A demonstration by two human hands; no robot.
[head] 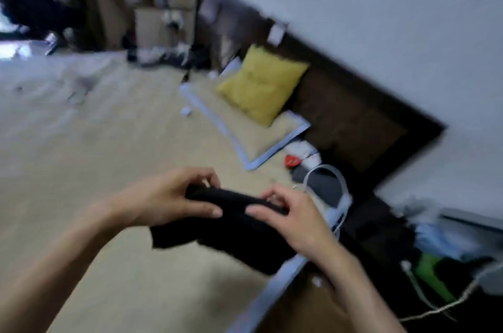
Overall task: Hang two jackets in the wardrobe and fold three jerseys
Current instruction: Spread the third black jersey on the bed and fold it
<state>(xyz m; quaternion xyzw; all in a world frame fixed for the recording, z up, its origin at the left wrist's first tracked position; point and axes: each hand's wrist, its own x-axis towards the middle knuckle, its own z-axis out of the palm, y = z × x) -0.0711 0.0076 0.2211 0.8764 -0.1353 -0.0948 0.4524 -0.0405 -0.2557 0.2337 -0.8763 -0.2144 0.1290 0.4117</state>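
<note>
A black garment [231,234] hangs bunched between both my hands above the beige bed sheet [95,169]. My left hand [168,196] grips its upper left edge with thumb below and fingers curled over the top. My right hand [294,213] pinches the upper right edge, thumb pressed on the near side. The cloth droops toward the bed's right edge. The frame is blurred, so I cannot tell whether it is a jacket or a jersey.
A yellow cushion [261,85] leans on the dark headboard [353,120], with a pillow [245,128] below it. A white plastic hanger [334,185] and small items lie by the bed's right edge. Cables [424,302] run at lower right. Cluttered shelves [163,19] stand far back.
</note>
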